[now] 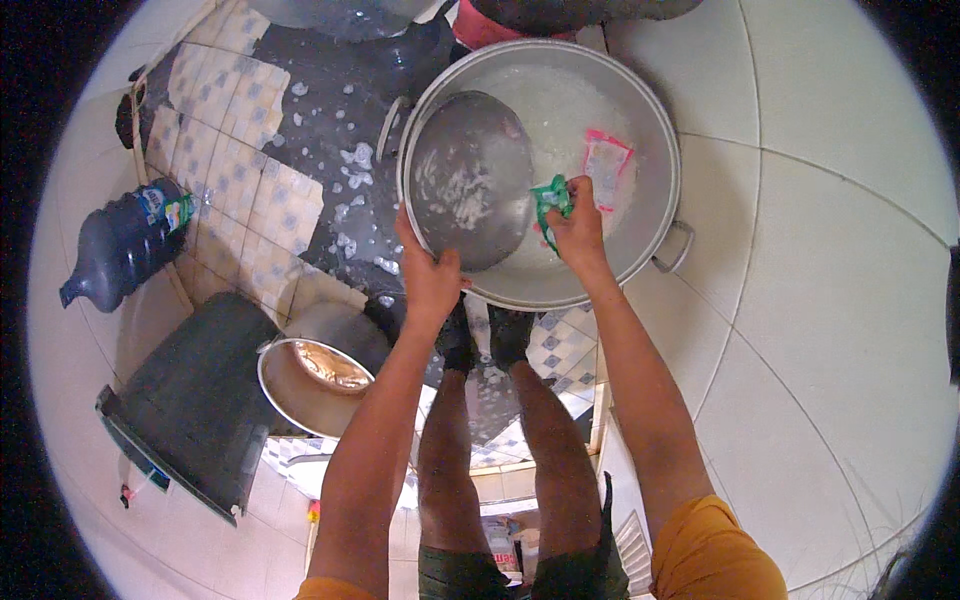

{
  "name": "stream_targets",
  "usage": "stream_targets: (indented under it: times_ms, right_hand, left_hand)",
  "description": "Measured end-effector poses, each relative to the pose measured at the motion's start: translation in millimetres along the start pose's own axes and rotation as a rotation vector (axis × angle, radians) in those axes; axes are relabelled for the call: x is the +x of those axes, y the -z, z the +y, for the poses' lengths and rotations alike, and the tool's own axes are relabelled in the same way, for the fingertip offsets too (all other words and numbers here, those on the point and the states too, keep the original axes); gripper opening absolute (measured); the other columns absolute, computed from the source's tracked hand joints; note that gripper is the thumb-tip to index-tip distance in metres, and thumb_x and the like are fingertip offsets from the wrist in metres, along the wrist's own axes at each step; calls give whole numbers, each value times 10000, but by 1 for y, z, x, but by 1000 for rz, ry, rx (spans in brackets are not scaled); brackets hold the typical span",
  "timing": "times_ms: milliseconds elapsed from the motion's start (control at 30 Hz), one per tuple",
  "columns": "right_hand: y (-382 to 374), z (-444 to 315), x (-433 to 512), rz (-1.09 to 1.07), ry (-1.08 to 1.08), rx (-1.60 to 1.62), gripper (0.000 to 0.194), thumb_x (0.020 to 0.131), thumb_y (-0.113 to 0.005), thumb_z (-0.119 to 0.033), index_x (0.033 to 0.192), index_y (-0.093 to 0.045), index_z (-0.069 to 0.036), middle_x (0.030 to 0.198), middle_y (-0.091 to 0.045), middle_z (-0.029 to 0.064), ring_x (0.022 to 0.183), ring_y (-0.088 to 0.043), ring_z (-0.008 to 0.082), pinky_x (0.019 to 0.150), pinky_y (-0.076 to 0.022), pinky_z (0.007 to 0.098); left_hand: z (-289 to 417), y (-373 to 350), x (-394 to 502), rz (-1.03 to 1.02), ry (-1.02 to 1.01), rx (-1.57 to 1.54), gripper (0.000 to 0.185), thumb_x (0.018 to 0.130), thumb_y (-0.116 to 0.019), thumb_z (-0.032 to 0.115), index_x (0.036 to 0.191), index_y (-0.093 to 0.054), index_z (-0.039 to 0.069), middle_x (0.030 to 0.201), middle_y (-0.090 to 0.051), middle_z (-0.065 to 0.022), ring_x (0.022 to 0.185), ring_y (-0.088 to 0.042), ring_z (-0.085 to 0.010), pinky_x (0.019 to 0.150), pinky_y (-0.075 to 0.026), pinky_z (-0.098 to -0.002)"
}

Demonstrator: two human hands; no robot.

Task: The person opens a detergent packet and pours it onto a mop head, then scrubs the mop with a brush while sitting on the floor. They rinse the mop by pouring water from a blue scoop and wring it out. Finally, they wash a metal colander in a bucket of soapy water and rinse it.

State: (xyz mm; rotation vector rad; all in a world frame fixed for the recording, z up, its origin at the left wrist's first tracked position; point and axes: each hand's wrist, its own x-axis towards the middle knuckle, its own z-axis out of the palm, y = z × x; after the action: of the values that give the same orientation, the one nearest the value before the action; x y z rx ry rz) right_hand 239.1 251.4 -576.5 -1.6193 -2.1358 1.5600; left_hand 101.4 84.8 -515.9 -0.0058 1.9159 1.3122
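A large round metal pot (570, 277) with side handles stands tilted in front of me. Murky water (472, 180) lies pooled in its left part. My left hand (431, 274) grips the pot's near-left rim, thumb towards the inside. Inside the pot, my right hand (577, 225) holds a crumpled green plastic packet (553, 199) between thumb and fingers. Just beyond that hand, a clear packet with pink edges (606, 169) lies against the pot's inner surface.
Dark wet floor with foam (352, 180) spreads left of the pot. A large plastic water bottle (124, 244), a dark bin (195, 397) and another metal pot (315, 390) are at the left. More vessels, one red (487, 26), stand beyond. White tiled wall (825, 225) rises at right.
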Motion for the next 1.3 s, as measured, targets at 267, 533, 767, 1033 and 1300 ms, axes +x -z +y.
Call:
stream_targets:
  times_ms: [267,533,767,1033,1300]
  right_hand:
    - [37,-17,5,-117,25,346,351,867,-615,-124,1178,-456,-152,961,-563,45,745,-555,133,520,-471,269]
    - [52,-40,9,-12,311,20,354,851,-692,-212,1140,-510,-118,977,-582,40,870,-534,129,748,-451,278]
    - [68,-62,1,290,435,-118,402,820,-708,-174,1180,-547,-98,1102,-596,94,977,-563,200,824,-469,310]
    - [3,-13,-33,-219,483,-132,257,803,-584,-16,1054,-575,-71,1073,-570,168,1007,-555,356,857,-457,416]
    - [-37,-3,-30,-27,524,-141,243,737,-518,101,921,-548,-54,925,-552,158,941,-536,376,817,-437,430]
  left_hand:
    - [11,-32,-16,-98,75,-187,851,757,-455,-46,1476,-35,128,1267,-467,-246,837,-648,-315,489,-593,-352]
    - [19,-37,-22,-159,162,-281,773,794,-453,-43,1460,-96,122,1236,-492,-233,827,-652,-317,488,-598,-347]
    - [7,-31,-27,-103,217,-292,760,799,-455,-48,1456,-112,121,1231,-499,-244,805,-661,-333,498,-604,-357]
    - [16,-37,-37,-8,114,-197,771,779,-448,-36,1462,-130,124,1216,-502,-245,780,-661,-317,486,-601,-356]
    - [25,-26,-29,-71,184,-153,694,763,-431,-27,1420,-233,78,1145,-537,-239,672,-649,-304,428,-573,-340]
